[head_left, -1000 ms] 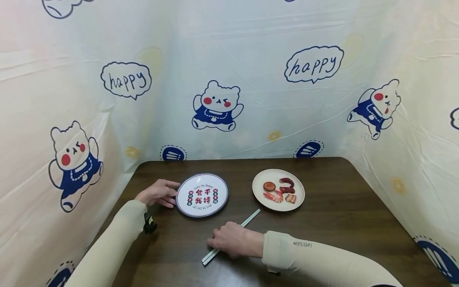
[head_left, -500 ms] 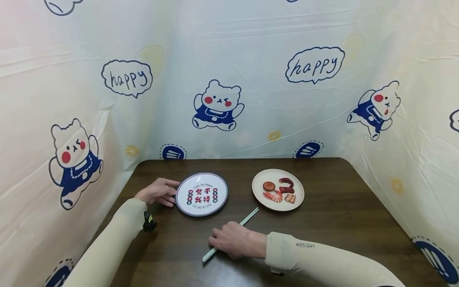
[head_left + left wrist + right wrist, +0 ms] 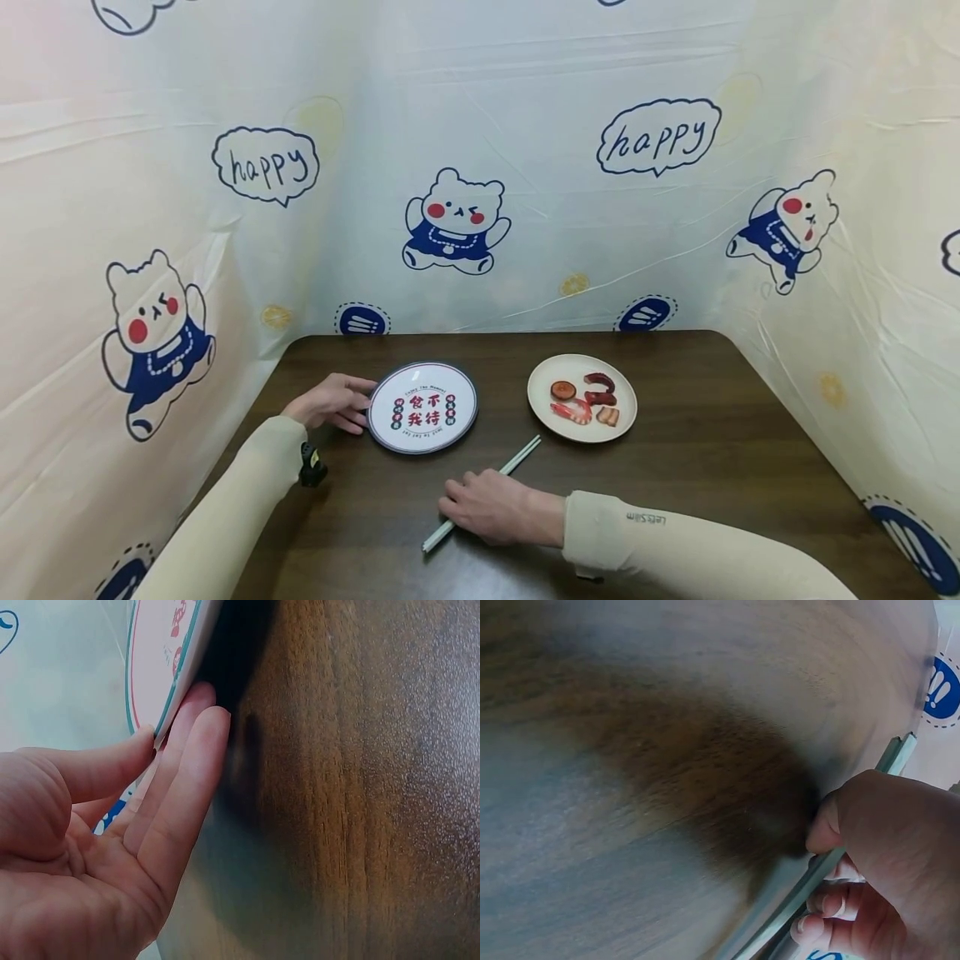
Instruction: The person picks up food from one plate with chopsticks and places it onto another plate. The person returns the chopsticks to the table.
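At the left my left hand point(image 3: 330, 403) pinches the rim of a round white plate point(image 3: 408, 392) with a blue edge and red printed characters. The left wrist view has the thumb point(image 3: 112, 769) at the upper rim and the other fingers beneath it. Nearer the front, my right hand point(image 3: 495, 507) grips a pair of pale green chopsticks point(image 3: 521, 454), which slant from lower left to upper right. In the right wrist view the thumb and curled fingers close round the chopsticks point(image 3: 799, 896) midway along, with both ends sticking out.
A cream plate point(image 3: 551, 417) at the back right bears food pieces: a shrimp point(image 3: 572, 412), a round brown slice point(image 3: 562, 390), dark red curled pieces and a small pale chunk point(image 3: 608, 416). A printed curtain point(image 3: 540, 208) surrounds the brown wooden table point(image 3: 697, 433).
My right hand has shifted slightly to the right along the chopsticks, and their far tips have drawn back a little. The left hand and both plates hold their places.
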`<state>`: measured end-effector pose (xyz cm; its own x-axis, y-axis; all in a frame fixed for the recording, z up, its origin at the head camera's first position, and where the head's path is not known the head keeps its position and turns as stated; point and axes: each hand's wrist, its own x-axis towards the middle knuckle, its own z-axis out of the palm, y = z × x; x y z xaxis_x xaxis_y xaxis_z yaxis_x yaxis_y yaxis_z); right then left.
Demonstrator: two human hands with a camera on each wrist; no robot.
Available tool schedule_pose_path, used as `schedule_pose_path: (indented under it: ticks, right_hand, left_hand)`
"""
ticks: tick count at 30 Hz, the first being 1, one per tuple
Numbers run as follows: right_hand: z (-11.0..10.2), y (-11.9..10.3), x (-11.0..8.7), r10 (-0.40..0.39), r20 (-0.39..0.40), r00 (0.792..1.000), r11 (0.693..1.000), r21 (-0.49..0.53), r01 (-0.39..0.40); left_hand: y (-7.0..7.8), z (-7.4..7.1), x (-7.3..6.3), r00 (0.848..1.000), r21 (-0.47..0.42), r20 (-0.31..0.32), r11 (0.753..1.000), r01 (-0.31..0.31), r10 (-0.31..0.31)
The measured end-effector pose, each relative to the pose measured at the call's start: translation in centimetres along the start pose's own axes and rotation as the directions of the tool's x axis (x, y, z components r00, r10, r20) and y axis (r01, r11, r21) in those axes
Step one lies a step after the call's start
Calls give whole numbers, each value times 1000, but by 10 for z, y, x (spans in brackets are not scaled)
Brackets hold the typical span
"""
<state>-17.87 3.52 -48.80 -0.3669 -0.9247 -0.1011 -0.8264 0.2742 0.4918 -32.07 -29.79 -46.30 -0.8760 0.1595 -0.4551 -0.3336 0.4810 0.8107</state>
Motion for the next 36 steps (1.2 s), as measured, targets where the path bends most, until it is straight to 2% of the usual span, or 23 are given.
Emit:
schedule_pose_path:
  ticks: [9,19,36]
  right_hand:
    - [-3,4,-5,-4,-15,1000,1000,27,4]
    - [-10,7,-9,-5,-50,999,999,-38,3]
    - [-39,29,-17,0,-114,993,996,85,10]
  left_hand:
    - [1,0,-1,1000,3,-2,1000,-5,5]
    - [0,-3,0,1000,-3,5,1000,-4,4]
    - [1,1,1,1000,6,0,1000,2,-2]
